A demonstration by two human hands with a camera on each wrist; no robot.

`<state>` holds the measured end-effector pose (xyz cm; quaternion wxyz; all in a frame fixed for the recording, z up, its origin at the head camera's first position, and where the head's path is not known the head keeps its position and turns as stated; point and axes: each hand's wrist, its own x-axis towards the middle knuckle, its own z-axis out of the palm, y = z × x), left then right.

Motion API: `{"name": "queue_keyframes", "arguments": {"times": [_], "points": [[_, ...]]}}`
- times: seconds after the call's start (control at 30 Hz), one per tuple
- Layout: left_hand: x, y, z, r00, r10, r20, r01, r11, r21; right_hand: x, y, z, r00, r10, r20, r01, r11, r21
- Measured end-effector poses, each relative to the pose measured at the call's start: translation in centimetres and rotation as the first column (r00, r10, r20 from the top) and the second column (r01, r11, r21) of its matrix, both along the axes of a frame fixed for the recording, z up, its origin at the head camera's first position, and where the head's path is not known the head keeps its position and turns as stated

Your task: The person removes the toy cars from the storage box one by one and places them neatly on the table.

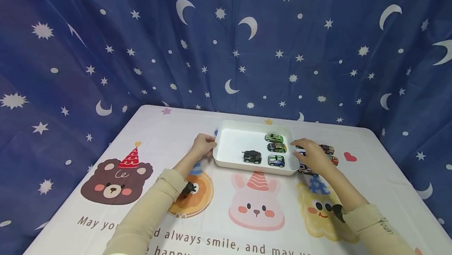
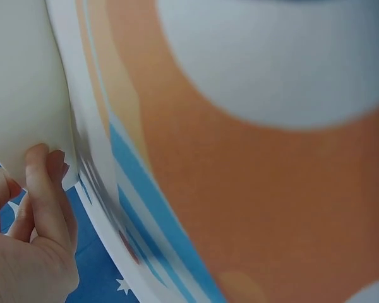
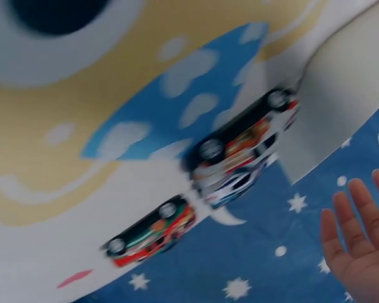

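Note:
A white shallow tray [image 1: 233, 141] stands on the table. Its left wall is pinched by my left hand [image 1: 205, 144]; in the left wrist view the fingers [image 2: 41, 183] lie against the tray wall [image 2: 25, 76]. Near the right wall is my right hand [image 1: 310, 155], its fingers fairly straight in the right wrist view, with nothing held. Inside the tray are a black toy car [image 1: 252, 157], a green toy car [image 1: 274, 138], a dark multicoloured toy car [image 1: 276, 147] and a blue-white toy car [image 1: 276, 161].
More toy cars are right of the tray, partly hidden by my right hand, among them a white one [image 3: 243, 151] and a red-green one [image 3: 153, 231]. A printed cloth [image 1: 197, 227] covers the table. Behind it hangs a blue starry curtain [image 1: 212, 70].

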<state>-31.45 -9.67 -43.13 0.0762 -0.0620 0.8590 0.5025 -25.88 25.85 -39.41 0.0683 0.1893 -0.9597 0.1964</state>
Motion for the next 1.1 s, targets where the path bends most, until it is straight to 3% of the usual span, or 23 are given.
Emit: {"name": "queue_keyframes", "arguments": {"times": [0.43, 0.77, 1.1], "points": [[-0.4, 0.1, -0.2, 1.0, 0.015, 0.009, -0.016, 1.0, 0.024, -1.2, -3.6, -0.6, 0.995, 0.091, 0.046, -0.088, 0.994, -0.062], [-0.1, 0.2, -0.2, 0.999, 0.025, 0.024, -0.025, 0.999, 0.031, -1.9, -5.8, -0.8, 0.986, 0.152, 0.064, -0.15, 0.988, -0.029], [-0.1, 0.2, -0.3, 0.999, 0.031, 0.021, -0.031, 0.999, 0.031, -2.5, -8.0, -0.6, 0.959, 0.245, 0.14, -0.25, 0.968, 0.013]]}}
